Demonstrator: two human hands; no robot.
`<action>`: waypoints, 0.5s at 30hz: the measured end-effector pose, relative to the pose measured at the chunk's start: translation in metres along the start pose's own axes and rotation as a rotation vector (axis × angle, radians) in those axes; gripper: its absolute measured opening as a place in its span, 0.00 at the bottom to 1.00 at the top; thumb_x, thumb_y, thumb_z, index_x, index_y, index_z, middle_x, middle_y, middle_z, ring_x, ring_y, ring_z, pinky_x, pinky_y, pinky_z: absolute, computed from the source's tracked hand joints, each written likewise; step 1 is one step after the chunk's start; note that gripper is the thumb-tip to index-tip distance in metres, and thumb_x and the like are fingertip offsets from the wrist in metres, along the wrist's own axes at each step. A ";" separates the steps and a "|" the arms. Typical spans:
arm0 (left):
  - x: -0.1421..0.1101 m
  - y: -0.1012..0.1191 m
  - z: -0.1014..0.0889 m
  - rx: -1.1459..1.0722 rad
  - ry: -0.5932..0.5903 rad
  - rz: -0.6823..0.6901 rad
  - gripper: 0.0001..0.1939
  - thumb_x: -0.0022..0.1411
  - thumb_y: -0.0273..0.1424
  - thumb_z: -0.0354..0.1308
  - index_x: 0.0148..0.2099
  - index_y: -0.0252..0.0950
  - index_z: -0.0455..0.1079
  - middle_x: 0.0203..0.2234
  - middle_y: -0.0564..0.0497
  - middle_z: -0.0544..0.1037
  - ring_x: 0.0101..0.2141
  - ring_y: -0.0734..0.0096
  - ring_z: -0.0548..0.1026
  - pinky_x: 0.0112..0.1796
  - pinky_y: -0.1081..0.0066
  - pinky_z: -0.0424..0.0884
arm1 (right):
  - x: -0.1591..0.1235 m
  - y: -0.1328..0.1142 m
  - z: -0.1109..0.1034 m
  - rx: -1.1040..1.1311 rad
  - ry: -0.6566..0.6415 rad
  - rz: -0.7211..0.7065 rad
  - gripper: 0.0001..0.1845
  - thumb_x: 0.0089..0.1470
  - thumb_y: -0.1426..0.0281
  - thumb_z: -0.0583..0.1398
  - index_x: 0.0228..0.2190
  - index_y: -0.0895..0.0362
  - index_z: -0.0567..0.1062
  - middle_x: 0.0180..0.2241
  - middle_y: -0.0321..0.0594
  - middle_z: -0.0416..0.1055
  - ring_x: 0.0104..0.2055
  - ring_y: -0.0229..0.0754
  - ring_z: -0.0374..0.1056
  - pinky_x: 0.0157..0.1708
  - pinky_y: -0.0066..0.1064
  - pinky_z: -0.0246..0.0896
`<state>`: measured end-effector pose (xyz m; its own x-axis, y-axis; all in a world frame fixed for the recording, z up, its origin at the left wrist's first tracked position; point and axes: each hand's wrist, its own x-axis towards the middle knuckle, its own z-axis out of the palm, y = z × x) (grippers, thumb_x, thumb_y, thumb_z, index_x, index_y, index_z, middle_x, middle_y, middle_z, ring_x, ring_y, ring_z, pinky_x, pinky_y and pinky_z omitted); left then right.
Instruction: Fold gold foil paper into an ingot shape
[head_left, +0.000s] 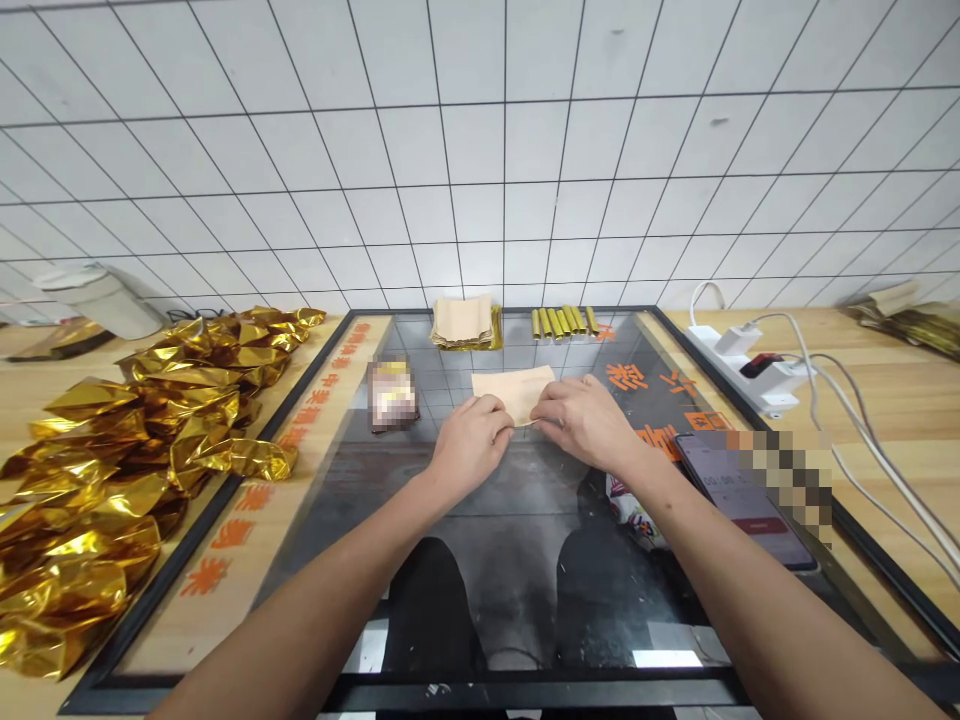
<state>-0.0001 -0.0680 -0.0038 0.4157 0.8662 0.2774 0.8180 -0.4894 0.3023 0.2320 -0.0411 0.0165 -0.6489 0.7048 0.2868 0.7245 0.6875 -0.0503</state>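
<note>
A tan paper sheet (pixel 517 390) lies on the dark glass tabletop (pixel 487 500) in front of me. My left hand (pixel 469 445) pinches the sheet's near left edge with curled fingers. My right hand (pixel 581 420) grips its near right edge, fingers bent over the paper. Behind the sheet sit a stack of tan and gold sheets (pixel 463 322) and a row of several rolled gold tubes (pixel 564 320).
A heap of crumpled gold foil pieces (pixel 127 460) covers the wooden table on the left. A blurred small pack (pixel 391 393) lies left of the sheet. A phone (pixel 739 495) rests at right, with a white power strip (pixel 750 365) and cables beyond.
</note>
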 end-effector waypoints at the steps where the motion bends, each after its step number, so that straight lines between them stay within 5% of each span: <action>1: 0.000 0.000 0.001 0.005 0.001 0.004 0.10 0.74 0.28 0.58 0.44 0.41 0.82 0.47 0.49 0.81 0.47 0.59 0.77 0.47 0.61 0.72 | 0.000 -0.001 0.001 0.006 -0.003 -0.008 0.10 0.69 0.66 0.64 0.44 0.52 0.87 0.41 0.44 0.80 0.46 0.50 0.72 0.45 0.40 0.56; 9: -0.001 -0.002 0.001 0.044 -0.008 0.034 0.11 0.75 0.30 0.57 0.43 0.40 0.82 0.47 0.48 0.81 0.48 0.58 0.77 0.47 0.59 0.73 | 0.000 -0.005 0.005 0.146 -0.055 0.004 0.13 0.72 0.67 0.59 0.42 0.53 0.85 0.42 0.43 0.79 0.44 0.46 0.74 0.40 0.34 0.61; 15: -0.004 0.008 0.003 0.091 -0.035 0.076 0.11 0.75 0.30 0.57 0.49 0.41 0.82 0.49 0.46 0.81 0.51 0.56 0.77 0.49 0.58 0.74 | 0.001 -0.013 0.003 0.250 0.080 0.177 0.18 0.76 0.64 0.53 0.42 0.53 0.82 0.43 0.43 0.80 0.44 0.45 0.75 0.42 0.34 0.64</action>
<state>0.0059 -0.0753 -0.0050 0.4901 0.8308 0.2636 0.8158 -0.5438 0.1970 0.2210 -0.0484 0.0150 -0.4900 0.8085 0.3259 0.7388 0.5836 -0.3369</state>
